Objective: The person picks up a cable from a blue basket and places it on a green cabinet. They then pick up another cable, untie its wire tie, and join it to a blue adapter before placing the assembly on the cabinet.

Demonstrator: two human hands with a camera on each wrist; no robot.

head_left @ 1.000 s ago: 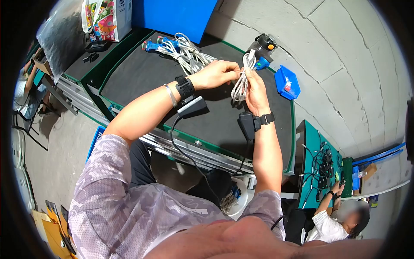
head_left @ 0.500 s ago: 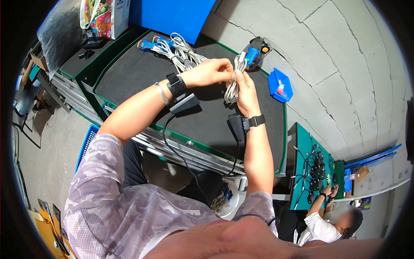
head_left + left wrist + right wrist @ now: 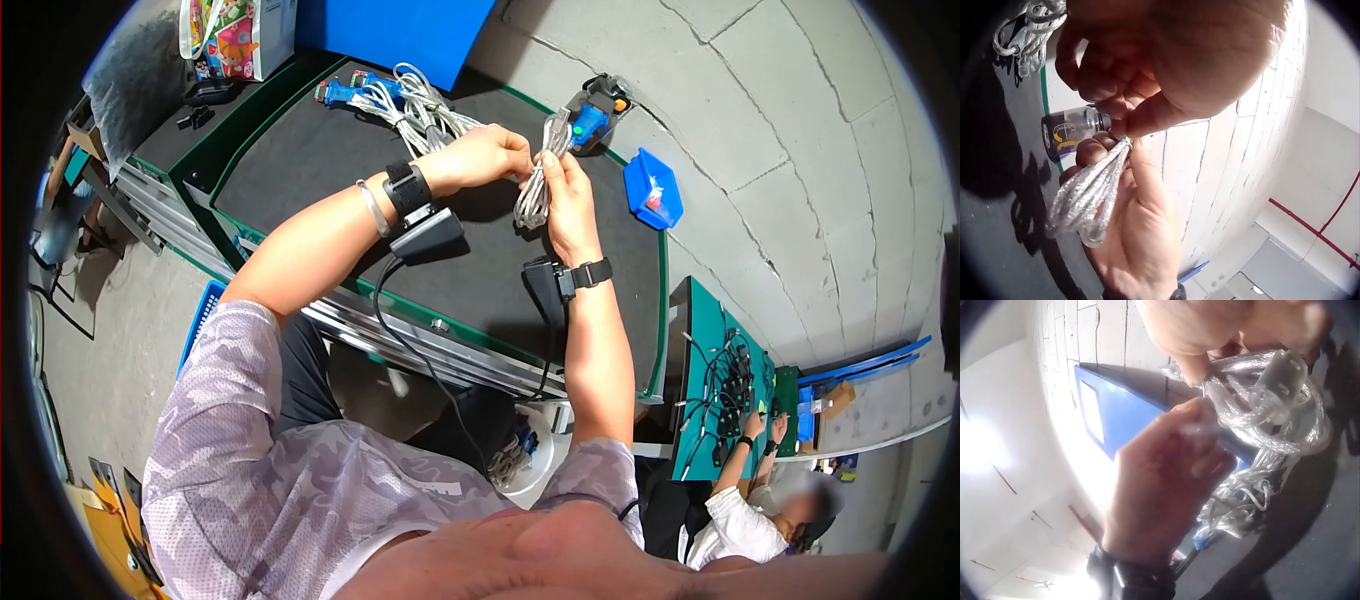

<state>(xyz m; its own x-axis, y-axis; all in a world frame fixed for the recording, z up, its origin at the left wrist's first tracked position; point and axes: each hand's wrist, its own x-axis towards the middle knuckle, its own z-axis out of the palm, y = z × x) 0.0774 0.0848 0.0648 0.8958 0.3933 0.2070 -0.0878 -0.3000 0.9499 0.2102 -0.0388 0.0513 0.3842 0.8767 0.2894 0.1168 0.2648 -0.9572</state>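
Note:
My right hand (image 3: 572, 205) grips a coiled silver-grey cable (image 3: 532, 203) around its middle, thumb on top. A metal USB plug and a blue connector (image 3: 590, 124) stick out at the coil's upper end. From the left, my left hand (image 3: 478, 160) reaches to the waist of the coil. In the left wrist view its thumb and finger pinch at the coil's waist (image 3: 1127, 142). A thin tie (image 3: 1204, 390) shows between the fingers and the coil in the right wrist view. Beyond the left hand, more coiled cables (image 3: 410, 112) with blue connectors lie on the dark mat.
A blue tray (image 3: 652, 190) with small items and a dark bottle (image 3: 603, 95) stand at the bench's far right edge. Behind rises a blue panel (image 3: 395, 35). A white bucket (image 3: 530, 470) holding cables stands below the bench. At right another person works at a green table (image 3: 700, 380).
The head view has shifted, moving both hands slightly left in it. The blue connector has swung up beside the USB plug. Both hands stay at the coil's waist.

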